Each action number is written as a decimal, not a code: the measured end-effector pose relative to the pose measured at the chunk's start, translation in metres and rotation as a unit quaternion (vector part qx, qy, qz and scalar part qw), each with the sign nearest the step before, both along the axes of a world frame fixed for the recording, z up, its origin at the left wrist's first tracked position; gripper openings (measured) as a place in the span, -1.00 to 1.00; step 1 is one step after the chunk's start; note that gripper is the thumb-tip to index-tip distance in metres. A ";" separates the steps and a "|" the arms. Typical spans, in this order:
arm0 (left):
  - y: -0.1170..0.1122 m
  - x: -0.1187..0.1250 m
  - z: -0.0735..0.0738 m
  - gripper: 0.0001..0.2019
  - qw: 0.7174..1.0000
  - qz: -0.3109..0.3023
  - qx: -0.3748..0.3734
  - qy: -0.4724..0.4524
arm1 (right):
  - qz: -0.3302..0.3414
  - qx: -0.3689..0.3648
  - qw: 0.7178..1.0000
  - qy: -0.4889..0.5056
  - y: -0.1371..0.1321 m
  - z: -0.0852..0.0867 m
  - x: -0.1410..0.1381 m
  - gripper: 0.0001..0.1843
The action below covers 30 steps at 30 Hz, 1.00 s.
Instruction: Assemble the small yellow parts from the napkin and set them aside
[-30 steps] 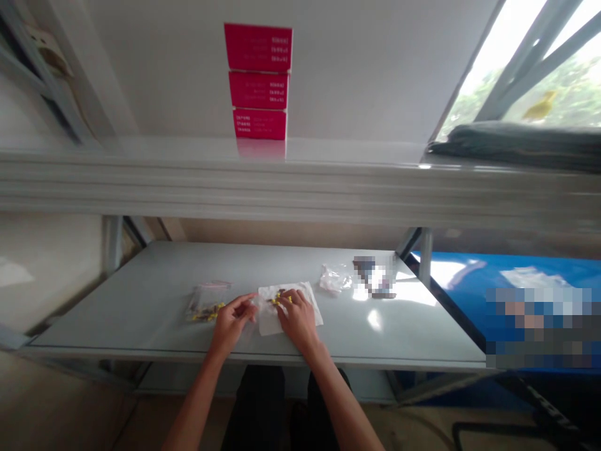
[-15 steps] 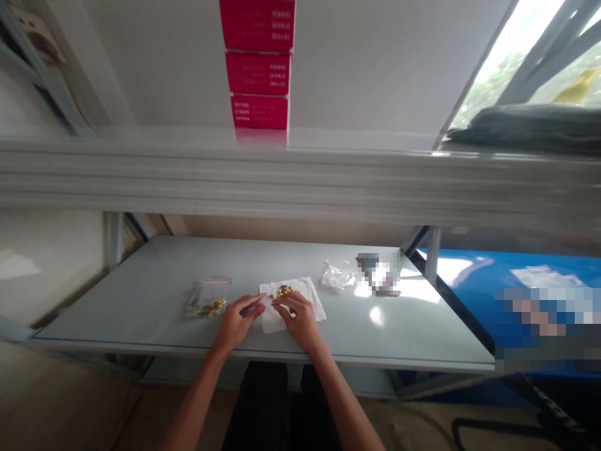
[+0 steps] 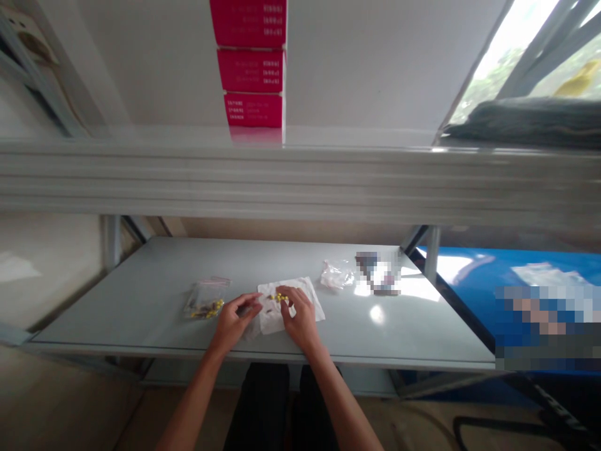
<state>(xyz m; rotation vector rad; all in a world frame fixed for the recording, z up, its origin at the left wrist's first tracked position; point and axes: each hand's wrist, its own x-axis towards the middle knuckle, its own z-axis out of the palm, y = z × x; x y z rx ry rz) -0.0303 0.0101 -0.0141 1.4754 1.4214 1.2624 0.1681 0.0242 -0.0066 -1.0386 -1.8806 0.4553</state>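
A white paper napkin [image 3: 307,294] lies on the grey shelf table [image 3: 154,282], with small yellow and dark pieces [image 3: 278,297] heaped on it. My right hand [image 3: 297,316] rests on the napkin, fingers curled at the heap. My left hand [image 3: 233,322] sits just left of the napkin, fingers pinched; what they grip looks like a thin clear bag, too faint to name. A small clear zip bag [image 3: 205,299] with yellow and dark pieces inside lies further left.
A crumpled clear bag [image 3: 336,274] lies right of the napkin. Three pink boxes [image 3: 251,66] stack on the upper shelf [image 3: 141,181], which overhangs the table. A dark folded cloth [image 3: 530,122] lies on that shelf by the window. A blue surface [image 3: 469,275] adjoins on the right.
My right hand drew back from the heap towards my left hand half a second ago, then returned onto the heap. My left hand stayed pinched beside the napkin.
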 end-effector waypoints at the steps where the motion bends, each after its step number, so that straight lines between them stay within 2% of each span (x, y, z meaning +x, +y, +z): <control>1: 0.001 -0.001 -0.002 -0.55 1.000 0.022 -0.002 -0.018 | -0.022 0.017 0.999 -0.027 0.001 0.000 -0.002 -0.60; 3: 0.001 -0.002 -0.005 -0.52 0.997 0.050 -0.009 -0.062 | -0.044 0.041 0.993 -0.103 0.002 0.000 -0.007 -0.61; 6: 0.002 -0.002 -0.007 -0.52 0.993 0.050 -0.011 -0.108 | -0.048 0.052 0.976 -0.204 0.002 -0.001 -0.014 -0.63; 12: 0.001 -0.001 -0.003 -0.49 0.991 0.048 0.022 -0.120 | -0.038 0.064 0.968 -0.239 -0.001 0.000 -0.015 -0.87; 15: -0.002 -0.001 0.000 -0.49 0.994 0.042 0.013 -0.099 | -0.021 0.068 0.976 -0.205 -0.001 0.000 -0.013 -0.86; 19: -0.004 0.000 0.003 -0.57 0.998 0.036 0.014 -0.044 | 0.006 0.059 0.994 -0.090 -0.001 0.001 -0.007 -0.82; 22: -0.004 0.000 0.003 -0.60 0.999 0.029 0.015 -0.012 | 0.005 0.017 1.000 0.024 -0.002 0.002 -0.003 -0.84; 25: -0.003 0.000 0.003 -0.61 1.000 0.016 0.019 0.007 | 0.021 -0.044 0.993 0.109 -0.004 0.003 -0.002 -0.84; 28: -0.003 0.001 0.003 -0.64 1.000 -0.001 0.019 0.012 | 0.061 -0.076 0.988 0.117 -0.006 0.002 -0.005 -0.83; 30: -0.004 0.001 0.004 -0.66 1.000 -0.013 0.021 0.015 | 0.061 -0.083 0.989 0.108 -0.006 0.000 -0.007 -0.83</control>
